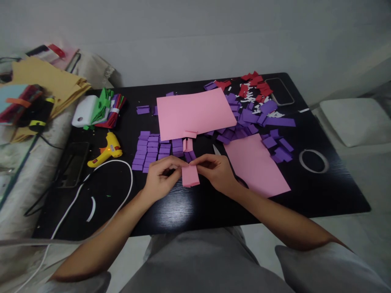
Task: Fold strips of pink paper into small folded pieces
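Observation:
Between my two hands is a small folded piece of pink paper [190, 176], pinched along its far edge. My left hand [161, 173] grips its left corner with thumb and fingers. My right hand [217, 170] pinches the right corner. Just beyond my fingertips lies another small folded pink piece [187, 145], close to the near edge of a large pink sheet [195, 114]. Rows of folded purple paper pieces [146, 148] lie beyond my left hand. A pair of scissors [216, 150] lies partly hidden under my right hand and forearm, by a second pink sheet [256, 162].
Left on the black table [171, 215] are a yellow glue gun [108, 150], a white cord [131, 179] and bundled coloured paper strips [106, 108]. Loose purple pieces [247, 118], red scraps [259, 85] and a tape ring [313, 161] lie to the right.

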### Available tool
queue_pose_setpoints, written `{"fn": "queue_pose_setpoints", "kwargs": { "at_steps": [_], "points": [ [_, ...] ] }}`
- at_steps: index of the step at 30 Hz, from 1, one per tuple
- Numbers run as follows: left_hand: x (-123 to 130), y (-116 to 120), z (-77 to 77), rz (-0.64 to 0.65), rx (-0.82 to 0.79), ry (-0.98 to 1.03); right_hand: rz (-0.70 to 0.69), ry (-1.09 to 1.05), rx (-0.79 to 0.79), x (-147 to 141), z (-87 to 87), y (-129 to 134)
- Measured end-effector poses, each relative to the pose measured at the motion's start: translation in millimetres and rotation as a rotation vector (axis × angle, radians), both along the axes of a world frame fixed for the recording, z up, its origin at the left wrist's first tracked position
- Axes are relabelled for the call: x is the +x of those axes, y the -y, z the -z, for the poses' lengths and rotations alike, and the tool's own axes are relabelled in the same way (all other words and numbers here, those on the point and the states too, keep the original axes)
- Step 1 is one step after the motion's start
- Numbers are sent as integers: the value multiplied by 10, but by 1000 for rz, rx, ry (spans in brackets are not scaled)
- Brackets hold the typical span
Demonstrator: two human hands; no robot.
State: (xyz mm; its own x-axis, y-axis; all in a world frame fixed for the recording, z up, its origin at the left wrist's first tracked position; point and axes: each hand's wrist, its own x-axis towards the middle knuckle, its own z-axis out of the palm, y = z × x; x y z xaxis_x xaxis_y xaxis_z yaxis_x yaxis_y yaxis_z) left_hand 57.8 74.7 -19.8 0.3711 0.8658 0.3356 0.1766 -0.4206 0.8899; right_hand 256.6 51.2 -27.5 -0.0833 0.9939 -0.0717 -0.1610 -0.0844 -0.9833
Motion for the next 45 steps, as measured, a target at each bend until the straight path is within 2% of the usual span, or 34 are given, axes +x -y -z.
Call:
{"fn": "queue_pose_setpoints", "kwargs": {
  "at_steps": [4, 7, 11, 16, 23, 33, 45],
  "points": [
    [28, 21, 33, 1, -116, 73, 21, -7, -3, -14, 19, -6],
    [55, 35, 58, -69, -161, 131, 54, 11, -17, -16, 11, -4],
    [56, 50, 61, -130, -84, 91, 75, 47, 35, -12, -13, 6],
    [27, 48, 23, -109, 46, -56, 62, 144, 123, -5, -22, 17],
    [37, 44, 16, -155, 60, -61, 117, 144, 155, -18, 2, 33],
    [59, 53, 46, -202, -46, -24, 146, 119, 142, -14, 4, 31],
    [73, 58, 10, -242, 125, -113, 197, 347, 284, -16, 30, 66]
  ]
}}
